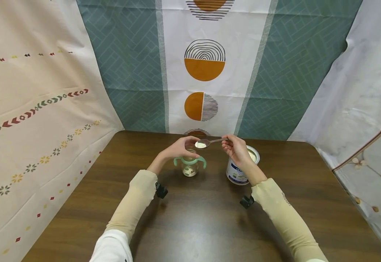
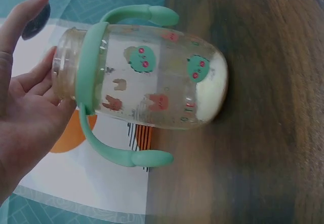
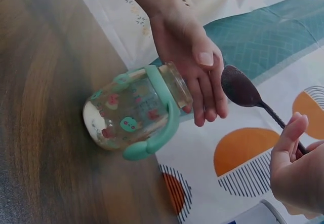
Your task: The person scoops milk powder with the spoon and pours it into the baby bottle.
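A clear baby bottle (image 1: 189, 170) with green handles and printed animal faces stands upright on the table, its neck uncapped. Pale powder lies at its bottom, plain in the left wrist view. My left hand (image 1: 177, 148) curves loosely beside the bottle's neck, thumb and fingers spread apart; in the right wrist view its fingers reach out behind the rim. My right hand (image 1: 237, 150) pinches the handle of a spoon (image 3: 241, 86). White powder (image 1: 200, 145) sits in the spoon's bowl, which is held level above and slightly right of the bottle mouth.
An open can (image 1: 235, 174) of powder with a white and blue label stands under my right hand and wrist, right of the bottle. The dark wooden table (image 1: 190, 218) meets a patterned cloth (image 1: 134, 72) at its back edge; cloths also hang at both sides.
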Action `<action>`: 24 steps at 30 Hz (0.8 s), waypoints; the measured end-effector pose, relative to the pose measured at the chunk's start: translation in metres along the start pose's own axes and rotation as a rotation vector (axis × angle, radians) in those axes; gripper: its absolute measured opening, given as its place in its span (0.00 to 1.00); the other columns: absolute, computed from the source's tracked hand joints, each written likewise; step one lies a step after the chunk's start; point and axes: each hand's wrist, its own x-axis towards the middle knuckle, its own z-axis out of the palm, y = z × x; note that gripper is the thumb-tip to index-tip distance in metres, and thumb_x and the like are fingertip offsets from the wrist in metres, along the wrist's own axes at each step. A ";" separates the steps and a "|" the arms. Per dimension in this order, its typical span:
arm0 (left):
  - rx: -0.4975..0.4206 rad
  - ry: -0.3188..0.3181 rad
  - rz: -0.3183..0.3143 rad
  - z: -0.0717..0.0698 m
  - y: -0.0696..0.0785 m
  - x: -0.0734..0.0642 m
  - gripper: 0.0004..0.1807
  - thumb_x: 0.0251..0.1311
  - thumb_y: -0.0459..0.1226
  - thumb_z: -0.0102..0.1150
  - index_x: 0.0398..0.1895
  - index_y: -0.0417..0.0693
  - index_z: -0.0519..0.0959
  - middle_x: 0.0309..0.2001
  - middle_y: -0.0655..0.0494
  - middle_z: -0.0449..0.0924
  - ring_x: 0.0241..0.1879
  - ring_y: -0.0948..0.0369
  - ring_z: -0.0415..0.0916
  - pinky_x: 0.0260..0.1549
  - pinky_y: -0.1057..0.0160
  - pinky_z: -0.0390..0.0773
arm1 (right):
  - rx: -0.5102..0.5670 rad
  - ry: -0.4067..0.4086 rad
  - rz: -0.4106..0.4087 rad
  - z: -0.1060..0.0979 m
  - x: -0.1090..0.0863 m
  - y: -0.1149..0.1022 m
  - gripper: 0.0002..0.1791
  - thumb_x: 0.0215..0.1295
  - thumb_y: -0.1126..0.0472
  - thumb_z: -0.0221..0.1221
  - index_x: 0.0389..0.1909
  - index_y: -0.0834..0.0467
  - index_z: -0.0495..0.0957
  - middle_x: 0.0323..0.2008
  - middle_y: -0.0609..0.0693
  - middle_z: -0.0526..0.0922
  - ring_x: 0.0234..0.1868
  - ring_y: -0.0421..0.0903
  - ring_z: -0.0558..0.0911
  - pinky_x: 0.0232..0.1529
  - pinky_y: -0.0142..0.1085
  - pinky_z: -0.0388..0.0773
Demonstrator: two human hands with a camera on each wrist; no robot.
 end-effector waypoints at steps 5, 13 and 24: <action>0.019 -0.011 -0.031 0.001 -0.006 -0.003 0.38 0.51 0.35 0.71 0.66 0.39 0.66 0.61 0.45 0.73 0.63 0.49 0.71 0.62 0.53 0.73 | -0.059 -0.017 -0.004 0.003 0.001 0.006 0.15 0.77 0.62 0.43 0.34 0.61 0.77 0.23 0.46 0.79 0.22 0.36 0.78 0.26 0.22 0.76; 0.066 0.001 -0.027 0.002 -0.007 -0.004 0.36 0.50 0.38 0.72 0.64 0.43 0.70 0.57 0.49 0.76 0.58 0.54 0.73 0.58 0.54 0.74 | -0.189 -0.025 -0.039 0.011 0.004 0.009 0.15 0.77 0.59 0.43 0.42 0.65 0.74 0.25 0.45 0.80 0.24 0.36 0.79 0.30 0.24 0.78; 0.156 0.002 -0.038 0.003 -0.016 -0.004 0.34 0.49 0.41 0.73 0.61 0.44 0.72 0.52 0.52 0.80 0.50 0.58 0.76 0.52 0.58 0.76 | -0.335 -0.049 -0.123 0.020 0.004 0.016 0.15 0.77 0.58 0.44 0.41 0.66 0.74 0.26 0.47 0.78 0.24 0.36 0.79 0.27 0.24 0.78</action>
